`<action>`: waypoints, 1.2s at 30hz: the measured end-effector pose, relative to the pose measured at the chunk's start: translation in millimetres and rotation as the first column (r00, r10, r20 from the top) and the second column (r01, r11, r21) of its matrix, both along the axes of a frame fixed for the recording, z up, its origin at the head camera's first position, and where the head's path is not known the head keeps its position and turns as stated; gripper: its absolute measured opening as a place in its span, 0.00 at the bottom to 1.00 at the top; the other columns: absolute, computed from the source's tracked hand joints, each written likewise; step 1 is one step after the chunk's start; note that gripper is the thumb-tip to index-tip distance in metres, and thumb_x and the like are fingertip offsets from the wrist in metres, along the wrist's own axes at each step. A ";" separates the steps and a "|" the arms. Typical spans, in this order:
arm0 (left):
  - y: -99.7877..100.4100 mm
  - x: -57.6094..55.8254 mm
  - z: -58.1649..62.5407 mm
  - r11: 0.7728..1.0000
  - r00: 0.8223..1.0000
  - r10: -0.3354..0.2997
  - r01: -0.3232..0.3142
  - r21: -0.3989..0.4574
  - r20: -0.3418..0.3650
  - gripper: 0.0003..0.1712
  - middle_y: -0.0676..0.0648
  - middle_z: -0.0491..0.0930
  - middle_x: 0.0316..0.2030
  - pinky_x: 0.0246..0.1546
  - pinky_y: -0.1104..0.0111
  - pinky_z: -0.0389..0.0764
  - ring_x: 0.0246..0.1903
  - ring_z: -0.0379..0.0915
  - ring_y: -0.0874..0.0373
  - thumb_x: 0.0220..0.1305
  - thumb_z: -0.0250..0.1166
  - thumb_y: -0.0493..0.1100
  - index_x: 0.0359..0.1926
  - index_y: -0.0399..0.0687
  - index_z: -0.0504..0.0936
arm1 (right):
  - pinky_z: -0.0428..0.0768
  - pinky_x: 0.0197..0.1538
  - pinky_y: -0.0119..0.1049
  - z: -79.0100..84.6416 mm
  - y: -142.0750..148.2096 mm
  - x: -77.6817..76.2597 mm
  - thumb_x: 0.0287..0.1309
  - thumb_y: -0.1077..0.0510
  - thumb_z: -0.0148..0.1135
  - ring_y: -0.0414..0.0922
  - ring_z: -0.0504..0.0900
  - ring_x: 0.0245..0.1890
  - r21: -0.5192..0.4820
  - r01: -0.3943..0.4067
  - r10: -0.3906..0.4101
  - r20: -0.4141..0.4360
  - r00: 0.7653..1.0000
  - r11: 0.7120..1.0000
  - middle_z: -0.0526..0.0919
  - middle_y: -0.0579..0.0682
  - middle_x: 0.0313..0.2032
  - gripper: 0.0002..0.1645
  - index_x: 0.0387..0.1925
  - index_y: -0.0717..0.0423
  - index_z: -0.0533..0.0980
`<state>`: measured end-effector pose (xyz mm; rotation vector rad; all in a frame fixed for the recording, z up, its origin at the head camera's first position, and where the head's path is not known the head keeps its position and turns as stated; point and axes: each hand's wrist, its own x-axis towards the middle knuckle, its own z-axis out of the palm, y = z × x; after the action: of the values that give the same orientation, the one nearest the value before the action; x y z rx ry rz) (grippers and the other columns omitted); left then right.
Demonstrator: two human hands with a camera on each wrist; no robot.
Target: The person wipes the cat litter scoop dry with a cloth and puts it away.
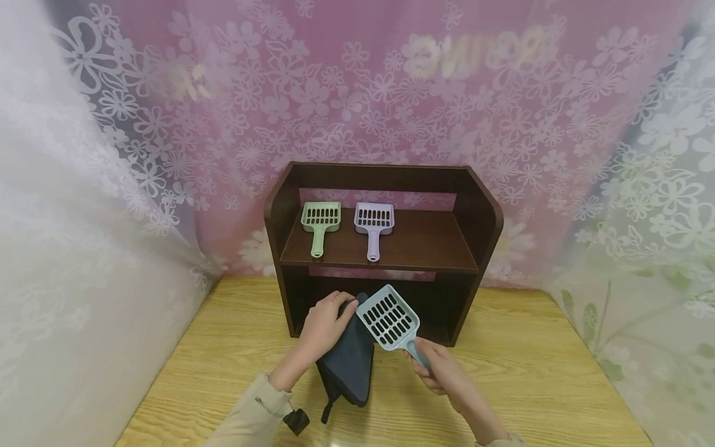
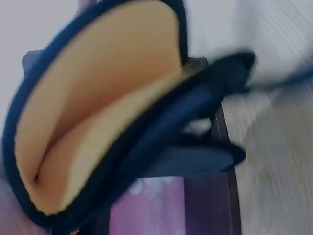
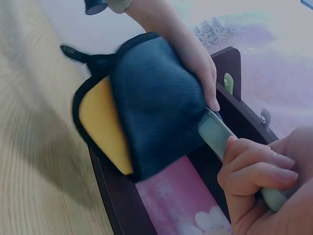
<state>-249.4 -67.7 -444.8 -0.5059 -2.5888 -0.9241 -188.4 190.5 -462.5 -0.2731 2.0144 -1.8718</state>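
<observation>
In the head view a pale blue litter scoop [image 1: 389, 316] tilts up to the left, its handle gripped by my right hand [image 1: 444, 371]. My left hand [image 1: 326, 323] holds the far end of a dark navy fabric pouch [image 1: 349, 366], right beside the scoop's head. The pouch gapes in the left wrist view, showing its orange-yellow lining [image 2: 107, 54]; nothing shows inside the visible part. From the right wrist, the scoop [image 3: 215, 131] is seen edge-on against the pouch [image 3: 156, 103]; whether they touch I cannot tell.
A dark brown two-tier shelf [image 1: 380, 266] stands behind the hands on the wood-grain table [image 1: 536, 366]. On its upper board lie a green litter scoop [image 1: 318, 228] and a purple one [image 1: 373, 231], handles forward. Flowered curtains [image 1: 357, 105] hang behind and at both sides.
</observation>
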 end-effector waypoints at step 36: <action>-13.5 -8.1 -11.7 0.925 0.928 -0.255 0.153 0.348 0.272 0.18 0.45 0.86 0.48 0.53 0.55 0.78 0.49 0.81 0.49 0.76 0.59 0.50 0.53 0.43 0.86 | 0.53 0.14 0.25 -11.0 4.4 -7.0 0.81 0.45 0.37 0.32 0.52 0.11 0.079 -0.017 0.017 -0.001 1.000 0.997 0.62 0.40 0.18 0.25 0.36 0.58 0.72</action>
<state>-257.4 -81.2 -456.5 -0.5882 -2.6072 -1.5843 -195.4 194.9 -473.5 -0.2693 2.0747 -1.7778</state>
